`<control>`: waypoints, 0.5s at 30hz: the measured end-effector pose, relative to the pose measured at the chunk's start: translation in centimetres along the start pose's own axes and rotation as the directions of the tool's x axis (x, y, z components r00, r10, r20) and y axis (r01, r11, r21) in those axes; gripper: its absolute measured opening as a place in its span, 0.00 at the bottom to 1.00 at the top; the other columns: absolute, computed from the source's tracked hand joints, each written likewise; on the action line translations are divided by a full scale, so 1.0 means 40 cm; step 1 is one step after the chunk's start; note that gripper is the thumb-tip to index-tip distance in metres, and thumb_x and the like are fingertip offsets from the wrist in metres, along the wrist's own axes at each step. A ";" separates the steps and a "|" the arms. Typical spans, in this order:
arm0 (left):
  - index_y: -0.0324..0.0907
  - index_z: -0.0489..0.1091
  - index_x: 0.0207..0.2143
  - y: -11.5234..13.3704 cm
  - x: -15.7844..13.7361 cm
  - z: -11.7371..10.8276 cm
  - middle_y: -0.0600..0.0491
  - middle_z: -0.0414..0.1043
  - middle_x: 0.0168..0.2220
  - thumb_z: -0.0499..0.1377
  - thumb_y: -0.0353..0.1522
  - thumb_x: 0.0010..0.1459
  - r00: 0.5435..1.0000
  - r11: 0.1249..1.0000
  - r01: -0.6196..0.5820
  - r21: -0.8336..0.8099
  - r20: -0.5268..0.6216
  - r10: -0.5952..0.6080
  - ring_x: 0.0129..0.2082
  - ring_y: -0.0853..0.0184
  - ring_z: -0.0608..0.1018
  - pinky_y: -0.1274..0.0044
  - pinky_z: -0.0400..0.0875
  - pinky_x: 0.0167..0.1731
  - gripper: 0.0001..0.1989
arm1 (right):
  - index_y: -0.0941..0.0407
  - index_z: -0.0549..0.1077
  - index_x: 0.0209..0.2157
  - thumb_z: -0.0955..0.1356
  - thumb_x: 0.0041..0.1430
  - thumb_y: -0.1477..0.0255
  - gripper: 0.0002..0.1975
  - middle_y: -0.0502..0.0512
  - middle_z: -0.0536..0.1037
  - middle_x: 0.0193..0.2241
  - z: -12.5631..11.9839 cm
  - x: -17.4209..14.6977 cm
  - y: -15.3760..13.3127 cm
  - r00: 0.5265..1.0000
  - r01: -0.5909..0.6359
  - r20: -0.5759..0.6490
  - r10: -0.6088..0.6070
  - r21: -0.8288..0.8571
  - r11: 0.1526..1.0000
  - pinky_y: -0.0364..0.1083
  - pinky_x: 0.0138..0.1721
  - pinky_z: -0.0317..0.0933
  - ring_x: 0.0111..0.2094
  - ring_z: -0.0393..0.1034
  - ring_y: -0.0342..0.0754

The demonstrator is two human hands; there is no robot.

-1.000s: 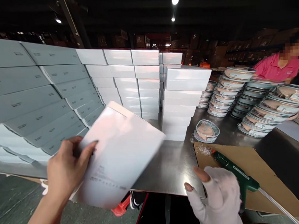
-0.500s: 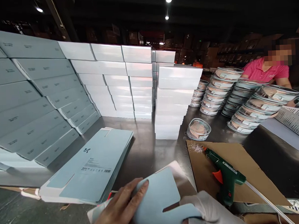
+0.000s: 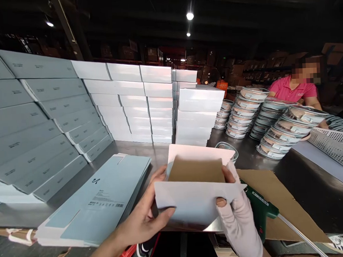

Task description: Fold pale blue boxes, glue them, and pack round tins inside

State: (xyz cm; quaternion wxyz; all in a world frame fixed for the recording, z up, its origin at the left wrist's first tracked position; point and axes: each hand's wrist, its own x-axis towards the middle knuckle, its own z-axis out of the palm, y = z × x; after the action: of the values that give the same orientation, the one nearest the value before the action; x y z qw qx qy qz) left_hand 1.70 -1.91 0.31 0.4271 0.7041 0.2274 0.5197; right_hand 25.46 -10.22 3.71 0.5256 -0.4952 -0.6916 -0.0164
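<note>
Between both hands I hold a pale cardboard box (image 3: 191,192), unfolded into a square tube with its flaps up, so I look down into its brown inside. My bare left hand (image 3: 148,211) grips the left side, thumb along the near wall. My right hand (image 3: 234,205), in a white glove with bare fingertips, grips the right side. Left of the box lies a stack of flat light-blue cartons (image 3: 106,192) with print and a barcode. A green glue gun (image 3: 261,208) lies just beyond my right hand, partly hidden by it.
Stacked boxes (image 3: 142,103) wall the table's back and left. A shorter box stack (image 3: 197,112) stands at centre. Stacks of round clear containers (image 3: 288,131) stand right, before a person in a pink shirt (image 3: 295,89). A cardboard sheet (image 3: 288,203) lies under the glue gun; a white basket (image 3: 331,144) stands far right.
The carton was flat and low between my hands; now it is opened into a tube and raised. My left hand has shifted from lying on top to gripping its side. The view has tilted slightly up.
</note>
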 end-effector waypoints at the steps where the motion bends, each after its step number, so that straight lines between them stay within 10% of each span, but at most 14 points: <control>1: 0.50 0.69 0.61 0.003 0.004 0.009 0.44 0.67 0.66 0.68 0.45 0.59 1.000 1.000 -0.011 -0.027 -0.017 0.010 0.69 0.48 0.64 0.65 0.68 0.62 0.30 | 0.45 0.60 0.70 0.60 0.74 0.61 0.26 0.51 0.52 0.74 0.007 -0.002 0.000 1.000 -0.008 -0.016 0.009 0.048 0.999 0.51 0.69 0.54 0.72 0.51 0.54; 5: 0.46 0.69 0.59 0.027 0.011 0.051 0.42 0.67 0.64 0.55 0.54 0.66 0.995 0.984 0.070 -0.163 -0.064 -0.081 0.66 0.44 0.66 0.59 0.68 0.61 0.29 | 0.50 0.59 0.70 0.60 0.73 0.55 0.30 0.60 0.66 0.68 0.040 -0.003 -0.025 0.973 -0.184 -0.080 0.216 0.296 0.937 0.51 0.60 0.69 0.64 0.68 0.58; 10: 0.54 0.63 0.58 0.084 0.007 0.083 0.50 0.65 0.64 0.57 0.44 0.68 0.948 0.973 0.124 -0.193 -0.266 -0.174 0.64 0.53 0.68 0.62 0.65 0.62 0.18 | 0.38 0.43 0.73 0.62 0.74 0.65 0.33 0.50 0.53 0.74 0.072 0.003 -0.077 0.916 -0.277 -0.174 0.362 0.378 0.883 0.61 0.72 0.45 0.73 0.49 0.53; 12: 0.55 0.69 0.54 0.111 0.009 0.067 0.51 0.70 0.60 0.61 0.45 0.65 0.972 0.979 0.182 -0.089 -0.135 -0.193 0.60 0.52 0.72 0.64 0.71 0.57 0.17 | 0.38 0.38 0.73 0.61 0.74 0.66 0.35 0.50 0.52 0.74 0.064 0.007 -0.086 0.918 -0.266 -0.161 0.363 0.431 0.862 0.61 0.73 0.38 0.74 0.44 0.51; 15: 0.54 0.79 0.46 0.136 0.006 0.011 0.50 0.77 0.51 0.72 0.45 0.51 0.985 0.980 0.159 0.118 0.049 -0.166 0.52 0.49 0.79 0.66 0.78 0.48 0.20 | 0.39 0.40 0.73 0.61 0.73 0.61 0.35 0.53 0.58 0.72 0.000 -0.003 -0.054 0.923 -0.301 -0.058 0.379 0.505 0.809 0.56 0.68 0.56 0.70 0.57 0.53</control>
State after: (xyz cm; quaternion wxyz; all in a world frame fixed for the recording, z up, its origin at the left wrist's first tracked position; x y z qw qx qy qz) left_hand 1.51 -4.79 4.96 0.4341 0.7213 0.3006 0.4483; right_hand 23.93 -11.41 4.70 0.6797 -0.4600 -0.5297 0.2140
